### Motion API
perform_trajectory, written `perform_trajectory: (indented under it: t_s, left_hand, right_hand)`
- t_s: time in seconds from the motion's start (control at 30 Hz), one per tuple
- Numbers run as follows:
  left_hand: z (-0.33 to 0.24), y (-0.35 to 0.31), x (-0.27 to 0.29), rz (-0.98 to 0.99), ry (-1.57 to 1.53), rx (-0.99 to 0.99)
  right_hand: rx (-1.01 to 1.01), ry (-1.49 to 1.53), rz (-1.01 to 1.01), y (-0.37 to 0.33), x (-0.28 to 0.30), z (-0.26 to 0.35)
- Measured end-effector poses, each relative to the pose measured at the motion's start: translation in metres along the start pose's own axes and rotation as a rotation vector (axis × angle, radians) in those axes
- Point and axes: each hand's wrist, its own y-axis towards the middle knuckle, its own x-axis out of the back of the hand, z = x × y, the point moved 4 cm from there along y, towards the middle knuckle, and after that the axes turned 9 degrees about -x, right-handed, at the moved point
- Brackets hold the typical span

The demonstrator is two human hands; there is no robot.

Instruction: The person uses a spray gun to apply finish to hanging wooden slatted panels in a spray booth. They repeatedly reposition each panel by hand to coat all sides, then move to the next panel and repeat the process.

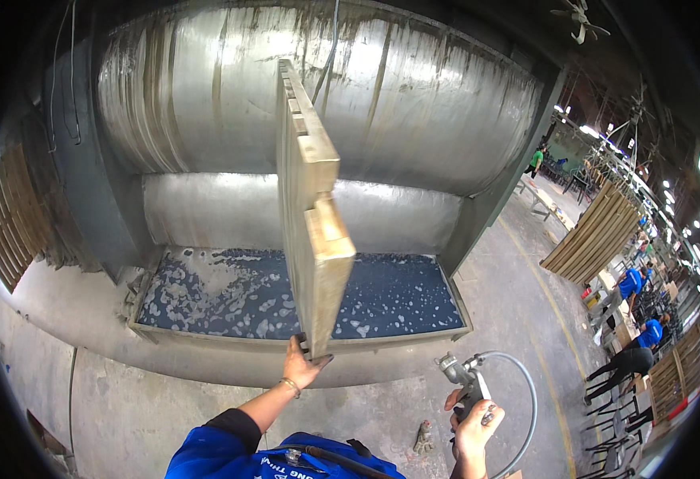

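Note:
A tall slatted wooden panel [327, 291] hangs upright, edge toward me, in front of a curved metal spray booth wall. My left hand [305, 369] grips its lower end, thumb on the right side and fingers at the left. My right hand [477, 431] is wrapped around the handle of a spray gun [474, 389]. The gun's nozzle end points up and to the left, apart from the panel. A grey hose [534, 391] loops from the gun down past my right wrist.
Behind the panel, a shallow trough [206, 335] holds dark water with pale foam. A glove-like item [423, 437] lies on the concrete floor. Slatted panels [593, 231] hang at the right, others [16, 215] at the left. People in blue [641, 343] work at the far right.

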Motion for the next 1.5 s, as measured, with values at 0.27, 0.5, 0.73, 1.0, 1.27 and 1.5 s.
perform_trajectory:
  t_s: [0.27,0.5,0.73,1.0,1.27,1.5]
  left_hand:
    - [0.004,0.062,-0.051,0.280,0.010,-0.098]
    - [0.085,0.171,0.078,-0.343,-0.305,0.025]
    - [0.082,0.204,0.231,-0.794,0.011,-0.076]
    - [0.058,0.210,0.305,-0.908,0.211,-0.087]
    - [0.056,0.180,0.307,-0.929,0.267,-0.079]
    - [0.059,0.159,0.316,-0.898,0.303,-0.102]
  right_hand:
    - [0.134,0.053,-0.183,-0.004,-0.013,0.054]
    - [0.222,0.001,-0.210,-0.005,-0.012,0.076]
    - [0.307,0.026,-0.291,0.000,0.001,0.101]
    - [0.273,0.027,-0.340,0.009,-0.003,0.054]
    - [-0.285,-0.226,0.144,0.010,-0.088,-0.094]
    - [-0.258,-0.213,-0.018,0.041,-0.060,-0.036]
